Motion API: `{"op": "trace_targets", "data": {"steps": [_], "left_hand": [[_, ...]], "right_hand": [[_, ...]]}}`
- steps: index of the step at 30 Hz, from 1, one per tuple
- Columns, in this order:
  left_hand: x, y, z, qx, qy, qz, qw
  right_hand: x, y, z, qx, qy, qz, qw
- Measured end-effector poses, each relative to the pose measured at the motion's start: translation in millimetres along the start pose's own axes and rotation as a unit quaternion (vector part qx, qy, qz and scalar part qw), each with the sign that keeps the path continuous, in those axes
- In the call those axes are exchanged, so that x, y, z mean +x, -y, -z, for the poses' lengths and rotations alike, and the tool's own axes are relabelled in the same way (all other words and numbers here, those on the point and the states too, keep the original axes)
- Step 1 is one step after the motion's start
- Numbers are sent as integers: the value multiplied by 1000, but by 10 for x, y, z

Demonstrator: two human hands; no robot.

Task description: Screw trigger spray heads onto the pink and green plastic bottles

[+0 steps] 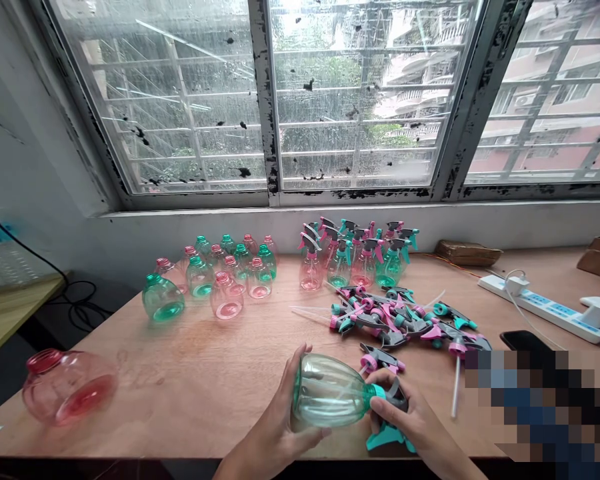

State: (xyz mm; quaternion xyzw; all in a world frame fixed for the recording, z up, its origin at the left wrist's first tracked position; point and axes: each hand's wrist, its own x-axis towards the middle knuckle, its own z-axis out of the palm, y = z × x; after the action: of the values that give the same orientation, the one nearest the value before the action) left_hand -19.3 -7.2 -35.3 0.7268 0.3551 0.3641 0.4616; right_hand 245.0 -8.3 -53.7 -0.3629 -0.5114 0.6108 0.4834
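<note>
Low over the front of the table, a clear green spray bottle (330,390) lies sideways between my hands, its neck pointing right. My left hand (280,417) is wrapped round the bottle's base and side. At the neck, my right hand (405,413) grips the teal and grey trigger sprayer (390,435), thumb and fingers around its collar. The sprayer sits on the bottle's mouth; whether it is fully tight I cannot tell. Just behind my right hand rests a loose pink and grey sprayer head (380,360), part of it hidden.
Several loose sprayer heads (385,317) lie piled behind my hands. Assembled spray bottles (363,270) and headless bottles (227,297) stand farther back. A pink bottle (70,387) leans at left. A power strip (545,310) and black phone (527,343) lie at right.
</note>
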Motion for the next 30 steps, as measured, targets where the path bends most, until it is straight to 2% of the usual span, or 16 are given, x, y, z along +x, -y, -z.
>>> {"op": "trace_targets", "data": {"steps": [7,13,21,30], "left_hand": [[4,41,-3,6,-3,-4,1000],[-6,-1,-20,-52,-9,14,999],[10,24,1,8,-10,-15,1000],[-8,89,-8,-13,-8,4,1000]], "right_hand": [[2,11,-16,-5,-2,-3,1000],[-4,26,-19,-3,0,-6,1000],[-6,-1,-7,-3,-4,-5,1000],[1,8,-18,4,-3,-6,1000]]}}
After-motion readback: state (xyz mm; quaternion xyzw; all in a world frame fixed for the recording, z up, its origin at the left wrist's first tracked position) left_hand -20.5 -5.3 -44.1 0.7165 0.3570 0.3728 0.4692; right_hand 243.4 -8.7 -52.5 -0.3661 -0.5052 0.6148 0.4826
